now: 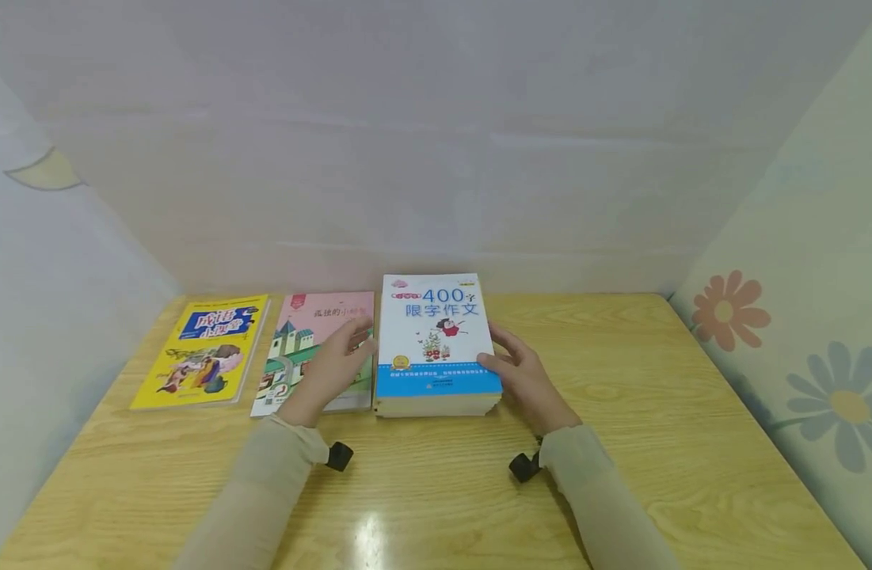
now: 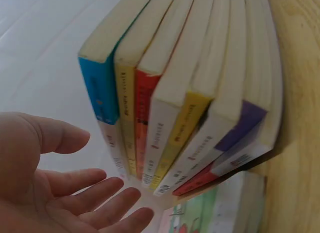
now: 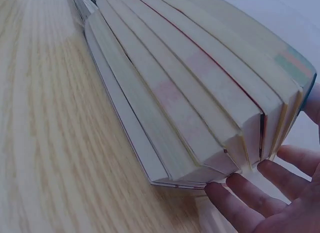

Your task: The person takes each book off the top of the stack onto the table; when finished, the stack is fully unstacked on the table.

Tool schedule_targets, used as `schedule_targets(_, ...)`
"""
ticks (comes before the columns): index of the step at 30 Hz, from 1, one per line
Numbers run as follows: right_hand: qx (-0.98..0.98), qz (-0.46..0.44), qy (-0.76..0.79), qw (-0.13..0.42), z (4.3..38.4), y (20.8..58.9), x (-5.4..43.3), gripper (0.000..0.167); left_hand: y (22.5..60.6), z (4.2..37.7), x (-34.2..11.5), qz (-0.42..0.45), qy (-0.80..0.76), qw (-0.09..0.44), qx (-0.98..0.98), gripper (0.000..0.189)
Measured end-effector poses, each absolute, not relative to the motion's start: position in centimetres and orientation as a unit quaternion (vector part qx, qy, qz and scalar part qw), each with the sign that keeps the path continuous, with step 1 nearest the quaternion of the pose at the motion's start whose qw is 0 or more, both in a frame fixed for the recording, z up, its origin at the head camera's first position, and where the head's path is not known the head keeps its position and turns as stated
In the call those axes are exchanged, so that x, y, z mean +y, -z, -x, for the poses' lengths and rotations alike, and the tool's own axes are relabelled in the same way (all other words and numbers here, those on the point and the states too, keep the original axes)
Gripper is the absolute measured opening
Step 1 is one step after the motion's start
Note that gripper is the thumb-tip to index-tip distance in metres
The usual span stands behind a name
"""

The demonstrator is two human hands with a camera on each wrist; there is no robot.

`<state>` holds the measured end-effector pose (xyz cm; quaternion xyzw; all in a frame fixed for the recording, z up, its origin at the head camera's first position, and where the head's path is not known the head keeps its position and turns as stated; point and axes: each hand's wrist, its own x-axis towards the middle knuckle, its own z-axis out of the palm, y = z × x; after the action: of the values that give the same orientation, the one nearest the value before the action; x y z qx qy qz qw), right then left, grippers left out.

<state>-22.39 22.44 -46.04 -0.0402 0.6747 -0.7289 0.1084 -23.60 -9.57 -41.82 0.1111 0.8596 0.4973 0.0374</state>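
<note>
A thick stack of books [image 1: 438, 407] lies on the table, topped by a white and blue book [image 1: 407, 336] marked 400. My left hand [image 1: 332, 370] hovers over a pink book [image 1: 289, 352] just left of the stack. In the left wrist view its fingers [image 2: 107, 208] are spread and apart from the coloured spines [image 2: 165, 138]. At the stack's right side is my right hand [image 1: 527, 378], its thumb by the top cover's edge. The right wrist view has its fingertips [image 3: 242, 185] touching the corners of the page edges, fingers fairly straight.
A yellow book [image 1: 200, 356] lies flat at the far left of the wooden table [image 1: 607, 412]. Pale walls stand behind the table and on both sides; the right one [image 1: 820, 317] bears painted flowers. A small black device [image 1: 340, 456] hangs at each wrist.
</note>
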Motion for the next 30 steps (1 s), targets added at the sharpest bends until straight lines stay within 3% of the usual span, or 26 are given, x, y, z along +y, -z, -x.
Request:
schedule_targets(6,0.669,0.042,0.733,0.111,22.6,46.1,23.0,0.063,42.5,23.4,-9.3,-0.128,-0.524,0.080,0.838,0.051)
schedule_targets(13,0.699,0.020,0.704,0.120,23.1,45.8,24.2,0.056,43.0,23.2,-9.5,-0.122,-0.567,0.122,0.806,0.063)
schedule_targets(23,0.701,0.013,0.703,0.119,23.4,44.5,26.0,0.054,43.8,23.5,-9.5,-0.108,-0.611,0.144,0.771,0.064)
schedule_targets(30,0.650,0.006,0.754,0.091,23.3,43.8,27.4,0.054,43.8,23.6,-9.4,-0.105,-0.616,0.150,0.766,0.064)
